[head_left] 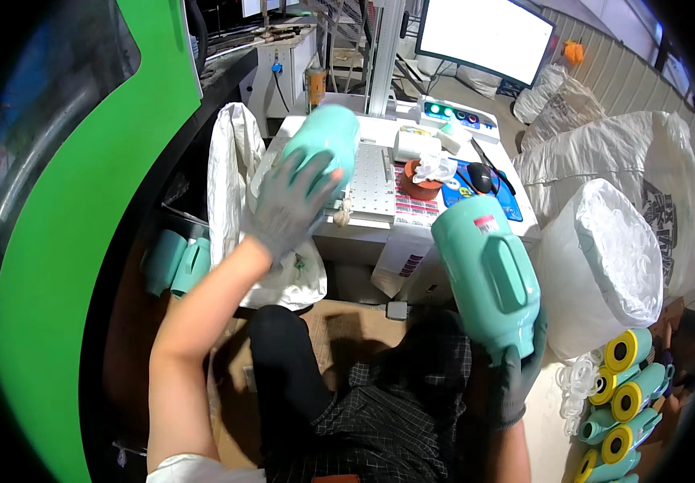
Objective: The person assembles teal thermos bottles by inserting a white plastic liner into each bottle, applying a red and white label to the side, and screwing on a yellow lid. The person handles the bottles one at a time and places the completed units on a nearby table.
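My left hand [291,201], in a grey glove with one bare fingertip showing, has its fingers over the near side of a teal plastic jug [327,133]. That jug is tilted above a perforated metal plate [372,181] on the white worktable; hand and jug are slightly blurred. To the right, my gloved right hand [521,374] grips a second teal jug [472,258] by its narrow neck. This jug is upside down, base upward, with its loop handle facing right and a small red-and-white label near the base.
A red tape roll [421,182], black mouse [479,177] and control box with lit buttons [459,117] stand on the table. Left are a white sack [235,153] and a green machine panel [82,225]. Clear rings fill a bag [617,233] at right, above several teal jugs [628,402].
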Demonstrator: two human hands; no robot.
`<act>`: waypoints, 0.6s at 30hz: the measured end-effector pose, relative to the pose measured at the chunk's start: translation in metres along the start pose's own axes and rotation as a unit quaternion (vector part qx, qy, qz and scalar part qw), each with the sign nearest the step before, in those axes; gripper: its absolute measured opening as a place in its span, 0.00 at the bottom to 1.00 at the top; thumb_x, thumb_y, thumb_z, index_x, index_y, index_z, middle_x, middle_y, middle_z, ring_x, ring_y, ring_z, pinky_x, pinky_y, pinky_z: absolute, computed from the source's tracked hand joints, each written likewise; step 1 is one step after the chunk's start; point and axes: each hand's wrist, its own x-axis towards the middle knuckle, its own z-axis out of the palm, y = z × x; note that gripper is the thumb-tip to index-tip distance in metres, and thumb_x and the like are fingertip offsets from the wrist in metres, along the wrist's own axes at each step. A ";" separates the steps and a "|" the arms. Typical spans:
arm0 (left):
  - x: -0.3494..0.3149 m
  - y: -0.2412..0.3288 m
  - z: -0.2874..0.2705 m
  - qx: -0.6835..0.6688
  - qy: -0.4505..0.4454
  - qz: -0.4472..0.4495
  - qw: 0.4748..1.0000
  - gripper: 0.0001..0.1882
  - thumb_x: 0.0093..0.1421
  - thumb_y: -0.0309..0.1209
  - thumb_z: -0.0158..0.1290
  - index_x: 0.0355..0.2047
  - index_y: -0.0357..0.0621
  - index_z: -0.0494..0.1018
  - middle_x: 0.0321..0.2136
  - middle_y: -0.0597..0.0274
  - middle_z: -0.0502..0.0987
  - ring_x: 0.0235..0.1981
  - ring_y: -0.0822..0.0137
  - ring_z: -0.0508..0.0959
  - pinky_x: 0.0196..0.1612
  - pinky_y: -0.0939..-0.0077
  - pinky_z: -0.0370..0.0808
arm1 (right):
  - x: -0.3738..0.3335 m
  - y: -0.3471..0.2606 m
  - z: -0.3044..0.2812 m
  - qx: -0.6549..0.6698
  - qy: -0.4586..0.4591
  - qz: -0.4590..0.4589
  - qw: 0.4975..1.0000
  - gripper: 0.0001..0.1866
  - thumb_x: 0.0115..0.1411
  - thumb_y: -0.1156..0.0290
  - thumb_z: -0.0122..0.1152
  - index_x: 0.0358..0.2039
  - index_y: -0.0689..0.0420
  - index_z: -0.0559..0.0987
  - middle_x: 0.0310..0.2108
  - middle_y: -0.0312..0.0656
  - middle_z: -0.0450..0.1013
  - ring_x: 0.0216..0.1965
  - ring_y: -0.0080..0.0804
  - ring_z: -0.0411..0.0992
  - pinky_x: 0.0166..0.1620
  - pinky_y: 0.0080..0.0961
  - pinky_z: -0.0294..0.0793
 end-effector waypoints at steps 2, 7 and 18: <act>-0.029 0.030 -0.067 -0.053 0.075 -0.026 0.995 0.36 0.57 0.39 0.64 0.65 0.53 0.65 0.61 0.54 0.74 0.58 0.45 0.73 0.55 0.51 0.73 | 0.028 0.011 0.000 -0.116 -0.033 -0.062 0.991 0.51 0.57 0.60 0.73 0.74 0.64 0.55 0.73 0.52 0.57 0.71 0.45 0.60 0.69 0.44 0.66; -0.089 0.112 -0.187 -0.345 0.049 -0.124 0.929 0.31 0.49 0.48 0.73 0.48 0.43 0.78 0.48 0.57 0.82 0.44 0.54 0.80 0.43 0.57 0.78 | 0.110 0.029 0.096 -0.375 -0.155 -0.309 0.860 0.44 0.54 0.63 0.77 0.69 0.57 0.68 0.71 0.63 0.58 0.64 0.54 0.71 0.61 0.40 0.76; -0.148 0.158 -0.147 -0.492 -0.091 -0.313 0.807 0.37 0.48 0.47 0.74 0.53 0.38 0.75 0.47 0.55 0.79 0.46 0.52 0.77 0.51 0.57 0.73 | 0.167 0.107 0.346 -0.627 -0.271 -0.270 0.679 0.46 0.58 0.41 0.67 0.74 0.28 0.57 0.76 0.58 0.51 0.41 0.54 0.83 0.38 0.45 0.84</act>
